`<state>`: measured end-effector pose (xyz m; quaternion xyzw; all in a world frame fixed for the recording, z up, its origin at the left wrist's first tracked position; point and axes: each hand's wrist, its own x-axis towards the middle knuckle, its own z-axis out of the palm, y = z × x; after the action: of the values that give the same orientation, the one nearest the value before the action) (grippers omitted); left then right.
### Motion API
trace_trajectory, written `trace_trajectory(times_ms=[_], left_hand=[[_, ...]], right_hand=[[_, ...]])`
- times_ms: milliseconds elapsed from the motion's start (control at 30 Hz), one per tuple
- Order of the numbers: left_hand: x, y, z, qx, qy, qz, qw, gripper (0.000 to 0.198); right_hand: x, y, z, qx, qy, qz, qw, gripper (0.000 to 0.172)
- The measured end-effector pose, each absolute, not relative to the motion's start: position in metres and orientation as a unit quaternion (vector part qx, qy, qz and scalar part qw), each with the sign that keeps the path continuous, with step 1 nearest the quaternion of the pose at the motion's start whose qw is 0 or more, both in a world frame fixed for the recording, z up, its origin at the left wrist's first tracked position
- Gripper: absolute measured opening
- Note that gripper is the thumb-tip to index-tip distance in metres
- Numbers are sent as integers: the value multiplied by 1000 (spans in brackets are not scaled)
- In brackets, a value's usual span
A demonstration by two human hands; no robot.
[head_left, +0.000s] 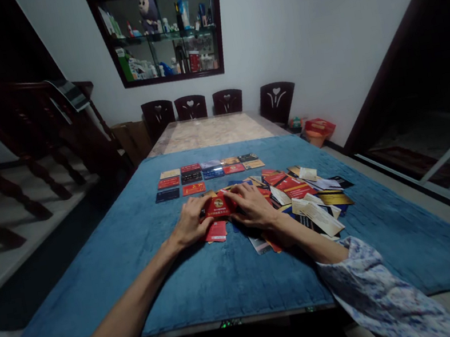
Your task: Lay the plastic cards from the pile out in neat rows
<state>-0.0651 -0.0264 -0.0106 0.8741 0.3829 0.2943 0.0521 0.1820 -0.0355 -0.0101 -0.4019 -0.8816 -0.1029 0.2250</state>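
Note:
Between my two hands is a red card with a gold round emblem, tilted up toward me. My left hand grips its left side, and a dark card edge shows by those fingers. At the card's right side, my right hand pinches it with thumb and fingers. Just below, another red card lies on the blue cloth. To the right spreads a loose, overlapping pile of cards in red, gold, white and black. Beyond my hands, several cards lie flat in neat rows.
The blue cloth covers the near part of a marble-topped table. Dark chairs stand along the far end, below a wall shelf with bottles and a plush toy. A wooden railing is on the left; a red bag sits beyond the right edge.

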Motion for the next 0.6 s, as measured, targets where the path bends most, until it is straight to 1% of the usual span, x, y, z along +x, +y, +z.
trace_trajectory(times_ms=[100,233,400,600], left_hand=[[-64,-26,-9,877,386,282,48,50],[-62,-26,-5,880,395,262,30,51],[-60,-22,1,889,390,238,13,52],[-57,-12,9,899,386,208,-5,49]], right_hand=[[184,-35,-8,-397,-885,-99,224,61],[187,-33,-5,-398,-886,-101,214,58],[191,-27,-1,-394,-891,-96,203,58],[194,-22,10,-410,-890,-103,173,57]])
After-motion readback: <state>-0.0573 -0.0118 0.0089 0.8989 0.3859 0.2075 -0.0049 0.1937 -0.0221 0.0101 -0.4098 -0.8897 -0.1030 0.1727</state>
